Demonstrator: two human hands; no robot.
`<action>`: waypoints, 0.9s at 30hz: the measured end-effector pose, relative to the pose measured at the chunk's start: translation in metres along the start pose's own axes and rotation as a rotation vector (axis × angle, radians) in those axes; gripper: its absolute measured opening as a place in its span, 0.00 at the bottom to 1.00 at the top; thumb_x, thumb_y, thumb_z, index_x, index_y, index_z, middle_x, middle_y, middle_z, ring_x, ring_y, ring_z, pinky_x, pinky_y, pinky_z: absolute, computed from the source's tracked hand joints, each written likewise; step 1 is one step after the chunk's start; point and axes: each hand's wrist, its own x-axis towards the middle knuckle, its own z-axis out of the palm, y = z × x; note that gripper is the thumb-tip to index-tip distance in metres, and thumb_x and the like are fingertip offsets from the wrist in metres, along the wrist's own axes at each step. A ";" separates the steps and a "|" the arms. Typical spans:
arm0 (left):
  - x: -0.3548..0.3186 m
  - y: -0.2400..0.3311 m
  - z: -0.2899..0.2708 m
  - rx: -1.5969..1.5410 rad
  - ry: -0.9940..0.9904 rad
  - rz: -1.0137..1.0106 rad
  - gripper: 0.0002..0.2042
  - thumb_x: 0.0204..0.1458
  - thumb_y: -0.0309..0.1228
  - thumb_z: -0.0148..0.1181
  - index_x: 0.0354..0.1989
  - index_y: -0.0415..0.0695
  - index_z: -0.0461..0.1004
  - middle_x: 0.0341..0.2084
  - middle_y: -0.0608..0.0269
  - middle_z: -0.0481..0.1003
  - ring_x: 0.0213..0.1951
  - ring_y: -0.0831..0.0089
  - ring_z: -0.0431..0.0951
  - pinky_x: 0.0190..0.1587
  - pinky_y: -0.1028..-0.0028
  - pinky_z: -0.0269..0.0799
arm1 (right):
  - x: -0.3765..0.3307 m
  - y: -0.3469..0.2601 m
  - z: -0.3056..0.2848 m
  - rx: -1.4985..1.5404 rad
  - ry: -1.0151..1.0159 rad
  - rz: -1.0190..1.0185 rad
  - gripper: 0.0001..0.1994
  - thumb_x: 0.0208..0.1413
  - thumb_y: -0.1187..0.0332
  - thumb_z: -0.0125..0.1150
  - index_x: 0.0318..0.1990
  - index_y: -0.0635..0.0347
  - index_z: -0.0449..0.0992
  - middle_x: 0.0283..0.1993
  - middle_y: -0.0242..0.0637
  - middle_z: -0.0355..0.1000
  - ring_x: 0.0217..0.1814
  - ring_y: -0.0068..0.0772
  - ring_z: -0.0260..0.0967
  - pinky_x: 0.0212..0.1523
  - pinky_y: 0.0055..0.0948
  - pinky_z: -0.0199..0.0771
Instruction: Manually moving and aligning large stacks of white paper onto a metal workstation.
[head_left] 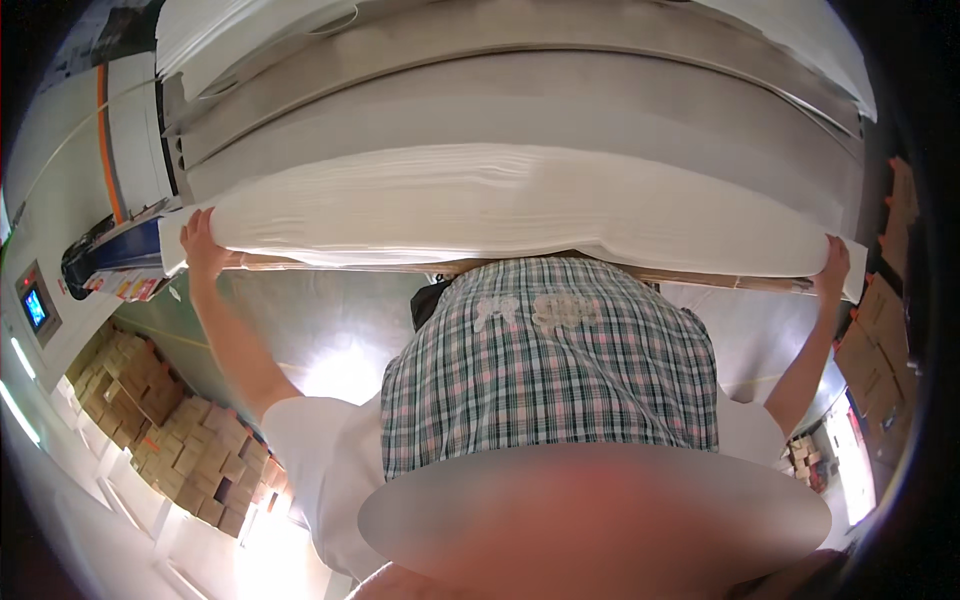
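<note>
A long white layered sheet stack (480, 195), soft-looking and wavy along its folds, stretches across in front of my body. My left hand (204, 245) is at its left end, fingers closed over the edge. At the far right end, my right hand (832, 268) grips the stack's edge in the same way, thumb side partly hidden. Both arms are spread wide. Under the stack's near edge runs a brown cardboard-like strip (720, 281). My plaid apron (550, 360) presses close to the middle of that edge.
Beyond the stack lies a wide grey machine bed (520, 95), with more white sheeting (240, 35) at the back. A machine housing with a small lit screen (36, 306) stands at the left. Cardboard boxes are piled at lower left (195, 460) and along the right (880, 350).
</note>
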 end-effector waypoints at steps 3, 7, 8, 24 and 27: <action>0.046 0.006 -0.039 0.084 -0.280 0.050 0.36 0.26 0.38 0.67 0.50 0.47 0.62 0.48 0.55 0.65 0.55 0.59 0.60 0.57 0.58 0.51 | 0.050 0.031 -0.012 -0.013 -0.298 -0.027 0.35 0.30 0.76 0.65 0.53 0.54 0.60 0.56 0.47 0.55 0.57 0.50 0.54 0.55 0.39 0.59; 0.129 0.013 -0.045 -0.240 -0.588 0.099 0.32 0.27 0.29 0.62 0.49 0.42 0.65 0.45 0.54 0.69 0.47 0.59 0.68 0.48 0.66 0.63 | 0.161 0.027 -0.001 -0.136 -0.602 0.064 0.49 0.16 0.87 0.67 0.56 0.52 0.56 0.57 0.45 0.57 0.58 0.47 0.55 0.56 0.36 0.62; 0.158 0.004 -0.037 -0.148 -0.674 0.013 0.28 0.29 0.28 0.59 0.48 0.41 0.67 0.40 0.54 0.71 0.44 0.61 0.70 0.46 0.67 0.64 | 0.193 0.025 0.007 -0.136 -0.598 0.041 0.49 0.16 0.87 0.67 0.56 0.52 0.56 0.57 0.45 0.57 0.58 0.47 0.55 0.56 0.36 0.62; 0.030 0.177 -0.081 -0.829 0.565 0.069 0.10 0.48 0.22 0.50 0.39 0.43 0.73 0.36 0.60 0.74 0.42 0.70 0.73 0.46 0.74 0.65 | 0.182 -0.100 -0.045 0.709 0.146 -0.147 0.16 0.51 0.73 0.53 0.49 0.64 0.66 0.49 0.38 0.66 0.53 0.27 0.61 0.54 0.24 0.58; -0.006 0.256 -0.096 -1.182 0.446 0.412 0.12 0.40 0.15 0.51 0.35 0.37 0.72 0.34 0.58 0.74 0.40 0.71 0.73 0.44 0.76 0.66 | 0.129 -0.261 -0.091 0.951 0.150 -0.309 0.14 0.54 0.69 0.52 0.47 0.61 0.68 0.44 0.34 0.69 0.46 0.24 0.65 0.49 0.22 0.63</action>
